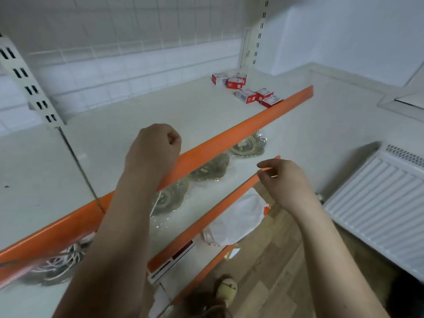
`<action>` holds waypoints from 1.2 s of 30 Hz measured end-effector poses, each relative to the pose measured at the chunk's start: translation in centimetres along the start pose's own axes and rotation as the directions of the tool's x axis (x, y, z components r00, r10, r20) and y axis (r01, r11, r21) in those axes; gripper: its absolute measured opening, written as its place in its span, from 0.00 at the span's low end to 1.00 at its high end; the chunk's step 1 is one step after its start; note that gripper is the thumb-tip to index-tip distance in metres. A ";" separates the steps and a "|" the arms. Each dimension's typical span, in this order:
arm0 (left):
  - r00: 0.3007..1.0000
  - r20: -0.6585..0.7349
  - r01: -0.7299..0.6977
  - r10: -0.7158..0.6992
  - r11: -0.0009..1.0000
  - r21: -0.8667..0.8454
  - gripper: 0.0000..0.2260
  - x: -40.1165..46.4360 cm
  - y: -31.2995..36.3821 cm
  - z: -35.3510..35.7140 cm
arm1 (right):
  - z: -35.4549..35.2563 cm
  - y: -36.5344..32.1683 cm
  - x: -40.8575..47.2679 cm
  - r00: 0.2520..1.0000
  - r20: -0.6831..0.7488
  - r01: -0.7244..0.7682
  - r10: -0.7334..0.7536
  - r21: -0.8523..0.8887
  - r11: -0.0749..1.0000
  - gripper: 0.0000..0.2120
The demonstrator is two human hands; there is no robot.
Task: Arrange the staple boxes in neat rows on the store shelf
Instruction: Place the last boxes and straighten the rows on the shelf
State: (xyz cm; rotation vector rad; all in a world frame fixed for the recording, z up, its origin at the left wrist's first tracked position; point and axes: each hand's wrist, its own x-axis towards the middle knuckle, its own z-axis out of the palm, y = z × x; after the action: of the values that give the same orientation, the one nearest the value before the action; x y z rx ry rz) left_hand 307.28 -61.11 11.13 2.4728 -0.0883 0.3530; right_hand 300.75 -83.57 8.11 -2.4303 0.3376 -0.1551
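1. The staple boxes [246, 88] lie at about one o'clock on the top shelf [142, 115], far back toward its right end. They are red and white and sit in two loose clusters at odd angles, not in rows.

2. The left hand [152, 149] hovers over the shelf's orange front edge [229, 134] near the centre. Its grip is a closed fist, and nothing shows in it.

3. The right hand [283, 182] hangs at four o'clock, in front of the lower shelves. Its fingers are loosely curled with thumb and forefinger close together. It holds nothing that I can make out.

4. Both hands are well apart from the boxes, so my judgement is that the arranging is barely started.

5. Risk: the front cluster sits just beside the orange edge. A sideways sweep or a careless nudge there could push a box over the lip onto the wrapped dishes [211, 167] on the shelf below.

6. Risk: one box at the back seems to rest on another. Gripping the lower one first could topple it.

7. Risk: the long reach to one o'clock could drag a forearm across the edge.

8. Writing: the boxes carry white panels and small print, too blurred to read. A red and white price strip [174, 259] at six o'clock is unreadable too.
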 end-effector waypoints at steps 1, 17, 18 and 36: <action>1.000 -0.006 -0.016 0.016 1.000 -0.007 0.06 1.5 0.6 1.1 | -0.4 0.4 1.7 1.000 -0.008 -0.001 0.001 -0.001 1.000 0.12; 0.996 0.087 0.023 -0.029 0.997 0.074 0.08 19.4 10.2 11.5 | -6.1 4.7 25.8 0.990 -0.040 0.134 -0.136 -0.044 0.990 0.16; 0.995 0.090 0.038 -0.046 0.996 0.084 0.08 19.8 10.3 11.9 | -6.3 4.8 27.2 0.987 -0.031 0.155 -0.156 -0.037 0.987 0.17; 0.921 0.018 0.385 -0.389 0.917 0.109 0.09 22.0 14.5 16.1 | -7.7 4.8 41.7 0.591 0.648 0.573 -0.481 0.083 0.816 0.22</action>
State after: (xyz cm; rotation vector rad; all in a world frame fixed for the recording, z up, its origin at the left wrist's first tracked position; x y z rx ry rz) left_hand 329.97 -81.88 13.30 2.5244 0.4099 0.1392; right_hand 338.24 -103.56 11.97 -2.4611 -0.7337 0.4732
